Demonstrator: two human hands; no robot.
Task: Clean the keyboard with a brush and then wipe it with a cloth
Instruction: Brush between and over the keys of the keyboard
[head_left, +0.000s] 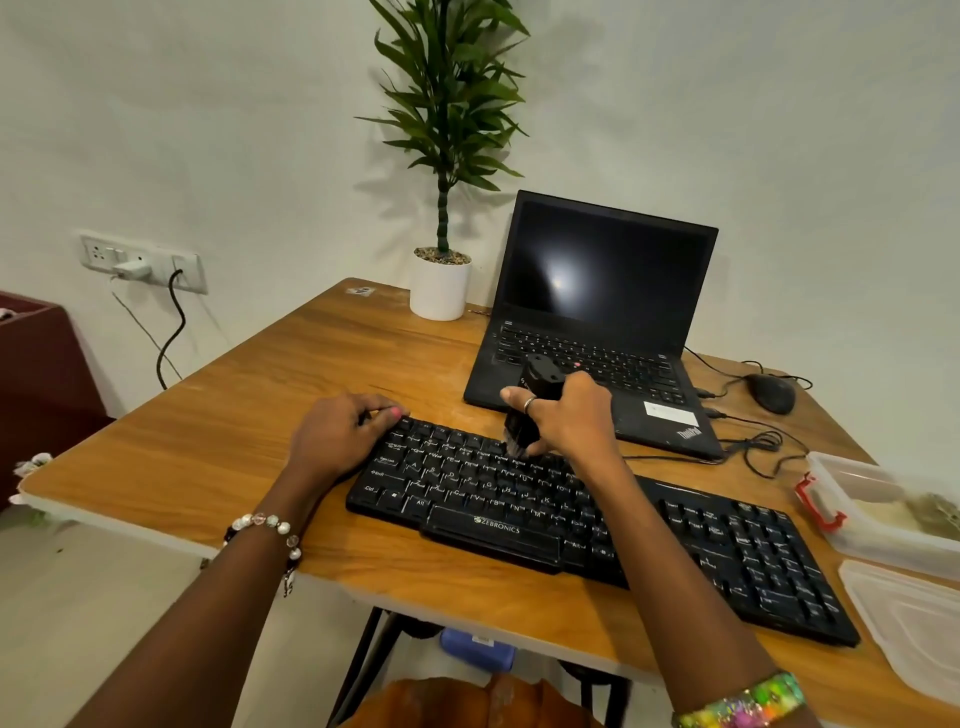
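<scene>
Head camera view: a black keyboard (597, 525) lies across a wooden table (249, 415), in front of an open laptop (597, 322). The right hand (571, 415) grips a black brush (524, 415), bristles down on the upper key rows. The left hand (343, 436) rests with relaxed fingers on the keyboard's left end, steadying it. Brushing appears underway; the next move likely calls for sweeping along the remaining rows. No cloth is clearly visible.
</scene>
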